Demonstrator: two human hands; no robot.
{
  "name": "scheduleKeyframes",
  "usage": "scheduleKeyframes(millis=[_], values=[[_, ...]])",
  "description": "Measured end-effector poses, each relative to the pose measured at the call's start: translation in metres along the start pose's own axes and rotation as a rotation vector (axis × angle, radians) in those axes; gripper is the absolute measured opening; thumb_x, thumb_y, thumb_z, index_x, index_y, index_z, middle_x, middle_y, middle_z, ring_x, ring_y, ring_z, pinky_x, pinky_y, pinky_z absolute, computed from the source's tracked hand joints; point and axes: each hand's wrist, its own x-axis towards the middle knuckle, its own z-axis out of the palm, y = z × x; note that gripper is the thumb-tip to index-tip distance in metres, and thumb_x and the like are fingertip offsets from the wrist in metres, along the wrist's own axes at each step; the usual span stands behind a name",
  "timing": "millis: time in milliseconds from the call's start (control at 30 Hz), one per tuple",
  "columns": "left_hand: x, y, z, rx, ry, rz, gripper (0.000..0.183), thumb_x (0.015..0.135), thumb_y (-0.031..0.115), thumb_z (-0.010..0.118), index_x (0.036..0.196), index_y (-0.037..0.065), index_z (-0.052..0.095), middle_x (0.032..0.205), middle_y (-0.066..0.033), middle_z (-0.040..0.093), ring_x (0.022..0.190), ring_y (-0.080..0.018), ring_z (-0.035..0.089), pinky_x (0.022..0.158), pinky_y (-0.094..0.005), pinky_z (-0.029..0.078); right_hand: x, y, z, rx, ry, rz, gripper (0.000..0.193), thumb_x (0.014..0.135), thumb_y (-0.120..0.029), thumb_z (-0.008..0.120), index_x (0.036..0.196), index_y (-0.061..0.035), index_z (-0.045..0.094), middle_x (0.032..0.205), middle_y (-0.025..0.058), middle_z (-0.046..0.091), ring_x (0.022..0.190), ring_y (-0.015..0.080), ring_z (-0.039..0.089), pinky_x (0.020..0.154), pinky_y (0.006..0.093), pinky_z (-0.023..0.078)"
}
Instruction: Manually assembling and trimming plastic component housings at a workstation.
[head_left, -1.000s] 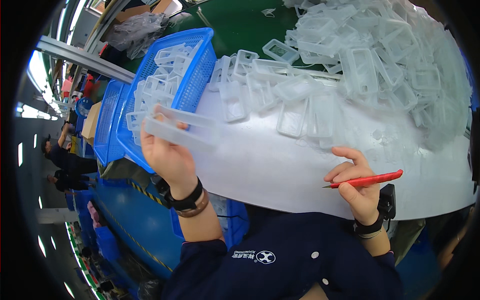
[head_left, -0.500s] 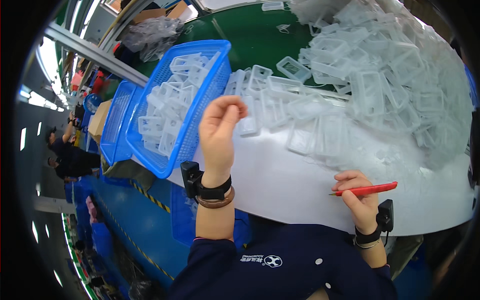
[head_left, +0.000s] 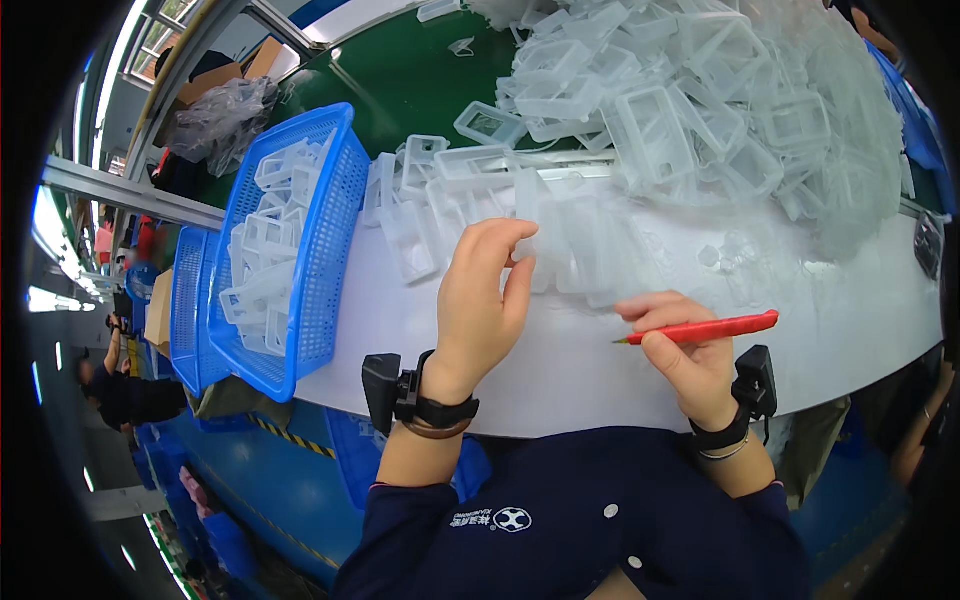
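My left hand (head_left: 487, 300) reaches over the white table with thumb and fingers apart. Its fingertips are beside a group of translucent plastic cases (head_left: 590, 245), and no case is clearly held. In my right hand (head_left: 690, 355) is a slim red-handled craft knife (head_left: 725, 328), its thin dark tip pointing left toward the left hand. More translucent rectangular cases (head_left: 408, 243) lie loosely beyond my left hand. A large heap of the same cases (head_left: 650, 130) fills the far right.
A blue perforated basket (head_left: 322, 250) holding several cases stands at the left, with another blue basket (head_left: 190, 310) beside it. Past the white tabletop (head_left: 560, 390) lies a green surface (head_left: 400, 85). Crumpled clear plastic (head_left: 225, 115) sits far left. People are in the left background.
My left hand has moved right and toward the cases, its fingers opening from a pinch. My right hand with the craft knife has shifted slightly left and farther from me. The view has shifted right.
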Motion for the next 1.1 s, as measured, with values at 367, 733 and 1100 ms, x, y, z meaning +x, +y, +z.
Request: scheduleKeyframes(millis=[367, 733, 1100], values=[[-0.048, 0.026, 0.005, -0.395, 0.041, 0.040, 0.030, 0.077, -0.013, 0.051, 0.105, -0.003, 0.047, 0.105, -0.0130, 0.049, 0.097, -0.0179, 0.052, 0.081, -0.0281, 0.044, 0.023, 0.000, 0.022, 0.330, -0.114, 0.059, 0.013, 0.086, -0.011, 0.055, 0.092, 0.0001, 0.056, 0.088, 0.0091, 0.062, 0.080, 0.0131, 0.057, 0.073, 0.0255, 0.045], [-0.051, 0.033, 0.003, -0.339, 0.102, 0.097, 0.026, 0.073, -0.012, 0.057, 0.097, -0.001, 0.054, 0.098, -0.0123, 0.054, 0.081, -0.0184, 0.056, 0.072, -0.0257, 0.046, 0.019, -0.011, 0.021, -0.587, -0.100, -0.578, 0.013, 0.078, -0.002, 0.060, 0.091, -0.0010, 0.058, 0.085, 0.0100, 0.063, 0.070, 0.0201, 0.057, 0.063, 0.0299, 0.045], [-0.046, 0.037, -0.004, -0.625, 0.163, 0.090, 0.026, 0.078, -0.011, 0.054, 0.102, -0.001, 0.050, 0.104, -0.0121, 0.051, 0.089, -0.0129, 0.052, 0.074, -0.0228, 0.043, 0.002, -0.030, -0.011, 0.219, -0.013, 0.014, 0.011, 0.085, -0.006, 0.051, 0.092, 0.0022, 0.054, 0.087, 0.0160, 0.064, 0.078, 0.0138, 0.059, 0.069, 0.0239, 0.045]])
